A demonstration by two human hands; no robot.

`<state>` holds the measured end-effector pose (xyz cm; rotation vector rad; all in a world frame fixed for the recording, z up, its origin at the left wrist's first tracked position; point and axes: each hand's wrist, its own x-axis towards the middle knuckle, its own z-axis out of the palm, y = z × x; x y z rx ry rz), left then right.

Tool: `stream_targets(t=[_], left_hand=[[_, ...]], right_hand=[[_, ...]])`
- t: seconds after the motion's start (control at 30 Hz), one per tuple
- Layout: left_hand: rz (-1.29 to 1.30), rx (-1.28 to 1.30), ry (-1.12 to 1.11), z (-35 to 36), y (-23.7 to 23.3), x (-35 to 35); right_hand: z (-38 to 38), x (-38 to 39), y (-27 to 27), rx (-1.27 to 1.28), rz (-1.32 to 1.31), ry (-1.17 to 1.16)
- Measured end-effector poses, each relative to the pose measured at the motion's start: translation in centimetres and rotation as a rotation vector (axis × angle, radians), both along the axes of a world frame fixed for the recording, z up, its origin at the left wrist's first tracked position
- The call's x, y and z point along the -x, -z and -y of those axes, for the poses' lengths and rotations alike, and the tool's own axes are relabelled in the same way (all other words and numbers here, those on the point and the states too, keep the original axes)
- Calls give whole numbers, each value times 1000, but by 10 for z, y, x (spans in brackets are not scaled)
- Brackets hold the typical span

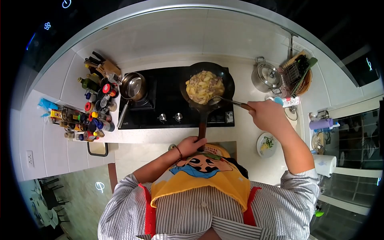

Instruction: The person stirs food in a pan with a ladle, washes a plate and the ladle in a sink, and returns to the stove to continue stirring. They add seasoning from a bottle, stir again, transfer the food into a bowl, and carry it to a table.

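A dark wok (226,72) sits over the right side of the black stovetop, with a heap of yellowish pieces mixed with meat-like bits (205,86) inside. My left hand (191,147) is closed around the end of the wok's wooden handle (202,130). In my right hand (269,115) is the wooden grip of a metal spatula (232,102). The spatula's head rests in the wok at the lower right edge of the food. Part of the spatula's grip is hidden under my fingers.
A small saucepan (134,86) stands on the left burner of the stovetop (168,104). Bottles and jars (90,114) crowd the left counter. At right are a lidded steel pot (267,76) and a plate with chopped green and pale bits (265,154).
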<state>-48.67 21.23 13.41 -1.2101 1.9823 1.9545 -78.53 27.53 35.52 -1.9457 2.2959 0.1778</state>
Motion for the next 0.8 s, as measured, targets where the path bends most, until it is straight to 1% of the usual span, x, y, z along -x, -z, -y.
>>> stream_targets(t=[0.07, 0.17, 0.23, 0.3, 0.4, 0.43, 0.53, 0.63, 0.73, 0.8], left_hand=[[-5, -3, 13, 2, 1, -1], [-22, -31, 19, 4, 0, -2], [-37, -49, 18, 3, 3, -2], [-56, -71, -4, 2, 11, -1], [-38, -71, -4, 1, 0, 1], [-38, -71, -5, 2, -1, 1], [-35, -59, 5, 1, 0, -1], [-40, -57, 18, 4, 5, 0], [-50, -61, -4, 1, 8, 1], [-43, -74, -20, 0, 4, 1]], right_hand=[[4, 0, 0, 32, 1, -17], [-4, -4, -30, 36, -36, -25], [-8, -12, -45, -14, -46, -6], [-5, -12, -28, -26, -42, -28], [5, -10, -1, -24, -25, -31], [8, -11, 0, -7, -12, -14], [2, -9, -27, -18, -15, -28], [-3, -16, -37, -42, -30, -35], [9, -19, -4, -77, -16, -4], [14, -15, 3, -58, -4, 13]])
